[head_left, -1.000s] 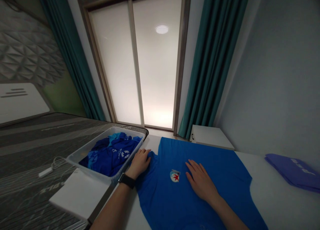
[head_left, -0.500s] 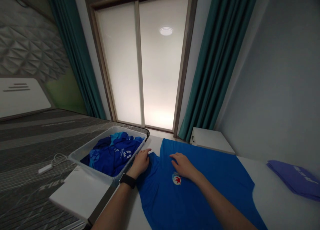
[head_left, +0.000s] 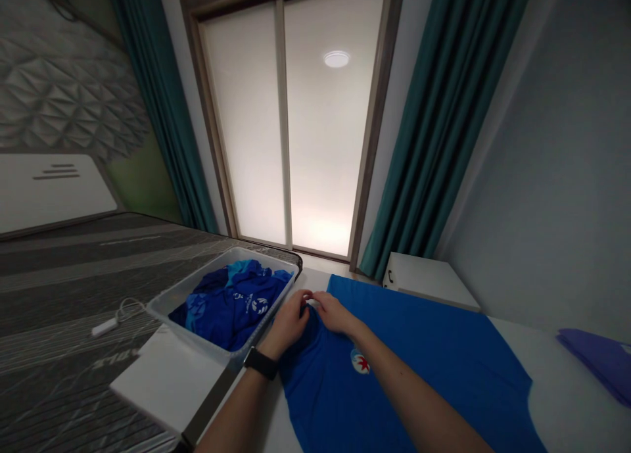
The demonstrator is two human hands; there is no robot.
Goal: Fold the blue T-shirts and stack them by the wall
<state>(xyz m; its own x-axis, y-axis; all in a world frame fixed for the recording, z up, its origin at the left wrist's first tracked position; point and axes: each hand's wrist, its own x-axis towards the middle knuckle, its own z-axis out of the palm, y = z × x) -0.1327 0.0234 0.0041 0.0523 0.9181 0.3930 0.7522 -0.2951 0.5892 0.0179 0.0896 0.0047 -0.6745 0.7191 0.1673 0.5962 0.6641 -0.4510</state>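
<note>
A blue T-shirt (head_left: 419,348) lies spread on a white surface, with a round white badge bearing a red star shape on it. My left hand (head_left: 290,320), a dark watch on its wrist, has its fingers curled at the far edge of the shirt's sleeve. Close against it, my right hand (head_left: 336,313) pinches the same edge, and the fingertips of both hands nearly meet. The cloth between them is bunched, and part of the grip is hidden behind the fingers.
A clear plastic bin (head_left: 167,297) holding crumpled blue clothes stands left of my hands, beside a white box-like panel (head_left: 167,381). A cable with a white plug (head_left: 105,327) lies on the dark bed. Folded purple cloth (head_left: 599,361) is at far right; a white cabinet (head_left: 434,279) stands behind.
My right hand has moved left from the shirt's chest to the sleeve edge, beside my left hand. Both hands' fingers have closed there. The view has shifted slightly.
</note>
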